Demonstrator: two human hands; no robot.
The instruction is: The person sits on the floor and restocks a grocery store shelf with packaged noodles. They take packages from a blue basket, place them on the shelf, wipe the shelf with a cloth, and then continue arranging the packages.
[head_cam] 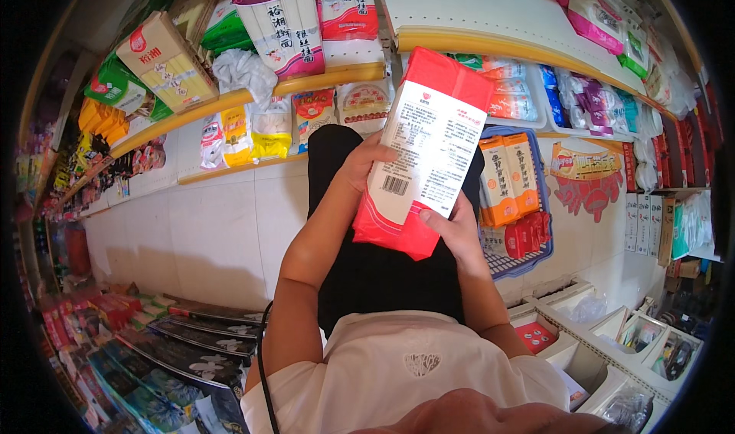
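Between my two hands is a red and white packet of dried noodles, tilted, its printed back with a barcode facing up. My left hand grips its left edge, thumb on the label. Near the lower right corner, my right hand clasps it with the thumb on the red end. The packet is above my lap and black trousers. To the right, partly hidden by my right arm and the packet, a blue plastic basket on the floor holds orange noodle packets and red packets.
Ahead runs a white shelf with a yellow edge, bearing noodle packets and a crumpled white cloth. Bagged goods stand on the lower shelf. Dark boxes are stacked behind left; a white divided rack stands behind right.
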